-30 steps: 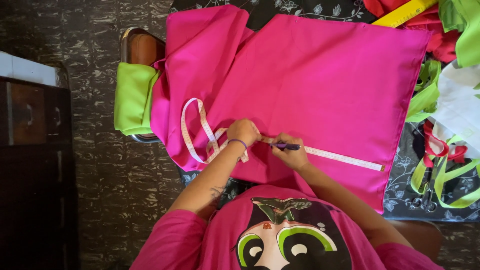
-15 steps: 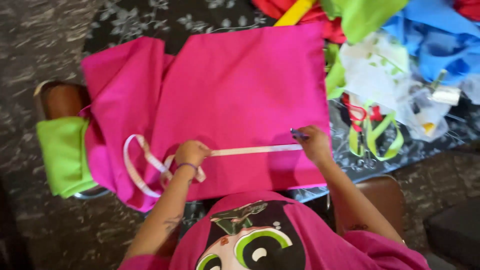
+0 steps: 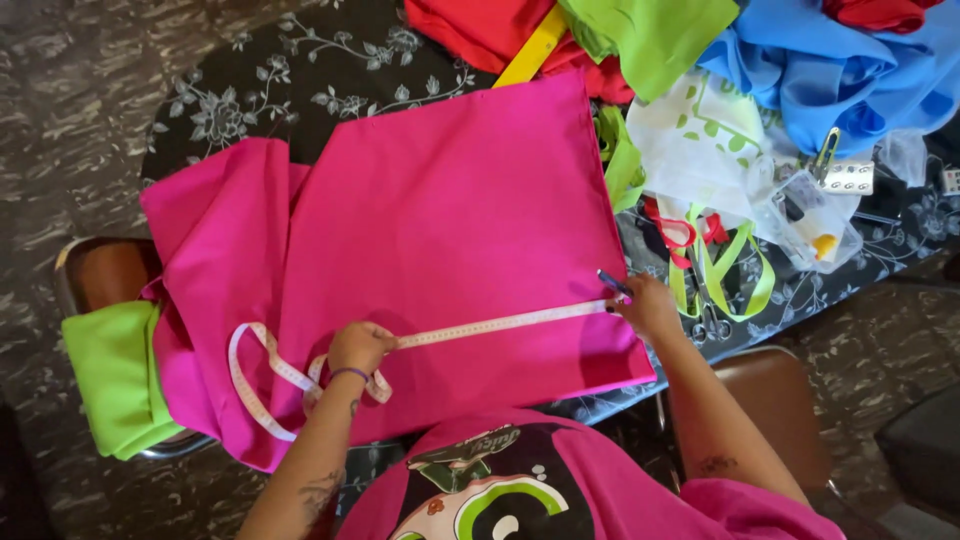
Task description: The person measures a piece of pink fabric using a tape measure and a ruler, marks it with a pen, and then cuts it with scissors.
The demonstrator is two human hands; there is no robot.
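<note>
Two hands (image 3: 360, 347) (image 3: 648, 306) stretch tape measure (image 3: 500, 324) across pink fabric (image 3: 450, 230).

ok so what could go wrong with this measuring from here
1. The tape measure is held only at its two ends, by the left hand and the right hand; a slip at either end would likely throw the reading off.
2. The pink fabric hangs over the table's near edge, so it may slide or wrinkle under the tape.
3. The pen in the right hand sits at the fabric's edge and could leave a stray mark.
</note>
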